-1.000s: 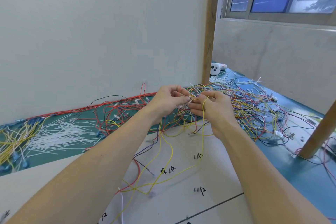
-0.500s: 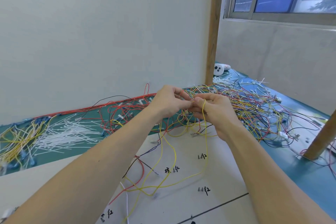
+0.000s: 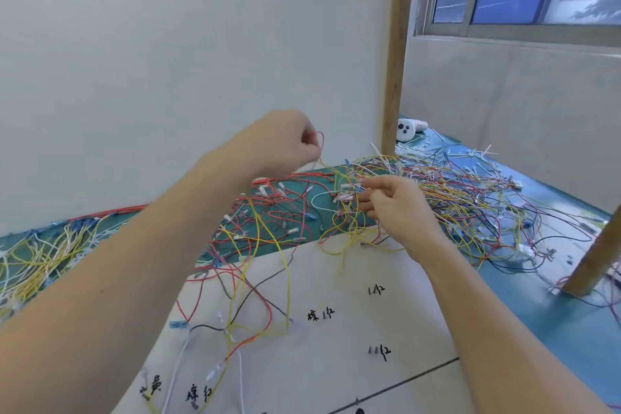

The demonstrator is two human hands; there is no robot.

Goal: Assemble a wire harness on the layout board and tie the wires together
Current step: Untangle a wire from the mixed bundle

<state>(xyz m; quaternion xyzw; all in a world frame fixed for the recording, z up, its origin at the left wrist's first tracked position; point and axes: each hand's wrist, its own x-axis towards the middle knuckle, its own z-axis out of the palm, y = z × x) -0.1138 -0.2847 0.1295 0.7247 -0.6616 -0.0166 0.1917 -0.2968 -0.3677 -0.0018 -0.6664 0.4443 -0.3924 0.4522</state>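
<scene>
Lying nearest the viewer is a white layout board (image 3: 336, 363), marked with handwritten labels and small pegs, across which loose yellow, red and black wires (image 3: 255, 296) are draped. Two bare forearms are stretched forward above it. The right hand (image 3: 396, 208) is held low over the board's far edge; its thumb and fingertips (image 3: 364, 193) are pinched together on small white connectors at the rim of a big wire tangle (image 3: 447, 198), with the remaining fingers curled loosely. The left hand (image 3: 282, 144) is raised higher, in front of the wall, its fingers closed into a loose fist; a yellow wire and a thin red loop (image 3: 321, 141) are pinched at its fingertips, and the yellow strand is seen hanging down toward the board. Farther off, white cable ties (image 3: 447, 151) are scattered on the green mat, and a white controller (image 3: 408, 129) is propped beside a wooden post (image 3: 395, 54).
</scene>
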